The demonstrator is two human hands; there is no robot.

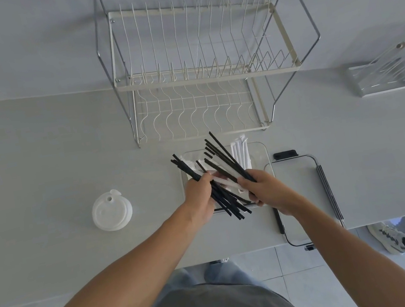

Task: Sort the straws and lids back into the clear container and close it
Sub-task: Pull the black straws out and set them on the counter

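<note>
You've got 2 hands on 1 messy bunch of black straws (221,166), thin & long, too many to count. Left hand (201,199) & right hand (264,191) both pinch the bunch, right over the clear container (263,154). White lids (112,211) sit in 1 stack, well left. Container's lid (302,198) lies just right.

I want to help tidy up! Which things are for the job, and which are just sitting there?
For the job: black straws, white wrapped straws, white lids, clear container, its lid.

Just sitting there: dish rack, clear holder.
</note>
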